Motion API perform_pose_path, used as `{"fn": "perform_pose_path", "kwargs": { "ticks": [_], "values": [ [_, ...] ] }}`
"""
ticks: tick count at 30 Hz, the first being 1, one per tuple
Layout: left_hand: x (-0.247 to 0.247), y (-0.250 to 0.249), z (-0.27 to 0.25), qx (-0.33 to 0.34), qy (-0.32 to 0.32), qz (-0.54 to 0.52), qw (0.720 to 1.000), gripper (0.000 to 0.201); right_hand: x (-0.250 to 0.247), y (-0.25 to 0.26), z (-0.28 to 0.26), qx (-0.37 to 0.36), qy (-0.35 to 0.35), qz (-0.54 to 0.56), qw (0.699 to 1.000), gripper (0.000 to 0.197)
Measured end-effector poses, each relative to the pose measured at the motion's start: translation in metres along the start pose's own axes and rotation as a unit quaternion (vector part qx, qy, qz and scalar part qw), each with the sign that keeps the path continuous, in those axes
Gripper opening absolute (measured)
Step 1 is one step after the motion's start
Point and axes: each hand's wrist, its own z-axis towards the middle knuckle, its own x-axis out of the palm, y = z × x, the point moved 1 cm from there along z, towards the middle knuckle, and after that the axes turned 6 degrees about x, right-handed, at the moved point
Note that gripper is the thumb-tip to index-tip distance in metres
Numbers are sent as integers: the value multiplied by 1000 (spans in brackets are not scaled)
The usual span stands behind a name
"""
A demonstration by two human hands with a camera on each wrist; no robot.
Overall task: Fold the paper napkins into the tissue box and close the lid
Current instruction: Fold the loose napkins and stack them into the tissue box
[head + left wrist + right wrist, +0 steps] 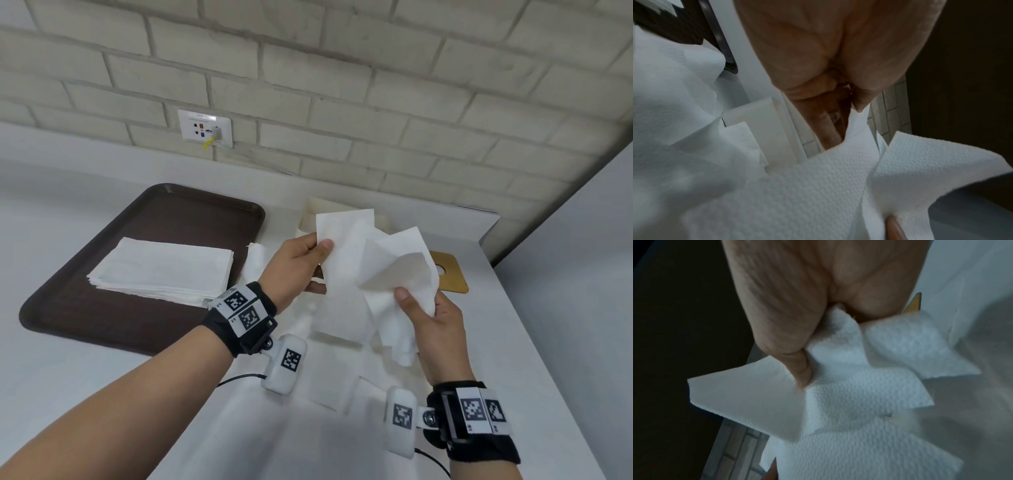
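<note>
At frame centre, the left hand (294, 267) pinches one napkin (346, 260) by its edge while the right hand (435, 329) clutches a crumpled bunch (404, 274) above the counter (102, 377). The box (322, 212) behind them looks open; its gold lid (448, 274) lies at right. A stack (164, 270) waits on the tray (85, 308), left, so the job seems barely begun.

2 hands: left (294, 263), right (435, 329). 1 brown tray (102, 318). 1 napkin stack (164, 270) on it. 1 tissue box (318, 212), mostly hidden. 1 gold lid (450, 274). 1 wall socket (205, 128). Loose napkins (346, 274): several, count unclear.
</note>
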Motion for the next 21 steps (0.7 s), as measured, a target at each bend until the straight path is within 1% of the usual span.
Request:
{"fn": "perform_pose_path", "kwargs": {
  "ticks": [3, 5, 6, 8, 9, 10, 11, 12, 13, 14, 15, 16, 17, 18, 20, 21],
  "values": [
    [-4, -1, 2, -8, -38, -32, 999, 26, -8, 4, 1, -12, -16, -8, 1000, 8],
    [-9, 0, 4, -19, -59, -36, 997, 26, -14, 14, 1, -42, -13, -38, 998, 7],
    [-12, 1, 4, -25, -60, -26, 998, 26, -17, 22, 0, -63, 2, -58, 996, 11],
    [-16, 7, 4, -41, -42, 4, 998, 26, -22, 43, -3, -94, 46, -112, 988, 18],
    [-16, 11, 3, -48, -28, 19, 998, 26, -23, 53, -4, -105, 59, -128, 984, 15],
    [-16, 14, 2, -53, -16, 30, 998, 26, -24, 62, -5, -114, 70, -121, 984, 9],
    [-15, 18, 1, -57, -8, 38, 998, 25, -25, 69, -5, -135, 85, -95, 983, 11],
    [-13, 19, 1, -60, 1, 40, 997, 25, -26, 72, -4, -156, 98, -56, 981, 25],
    [-11, 21, 0, -63, 7, 43, 997, 26, -26, 73, -2, -156, 116, -9, 981, 38],
    [-8, 21, -2, -67, 10, 45, 997, 26, -23, 72, 0, -141, 133, 30, 980, 42],
    [-5, 20, -4, -69, 17, 40, 997, 24, -18, 70, 2, -117, 155, 51, 980, 38],
    [-2, 19, -6, -70, 27, 28, 997, 23, -11, 65, 4, -86, 172, 52, 980, 26],
    [0, 18, -7, -67, 36, 11, 997, 27, -4, 57, 6, -55, 174, 27, 983, 14],
    [2, 16, -9, -67, 43, -2, 997, 31, 1, 48, 9, -29, 164, -15, 986, 10],
    [5, 10, -12, -73, 49, -21, 996, 35, 8, 29, 12, 8, 142, -80, 987, 12],
    [6, 8, -12, -73, 50, -29, 996, 35, 10, 23, 11, 25, 127, -87, 988, 13]
  ]
}}
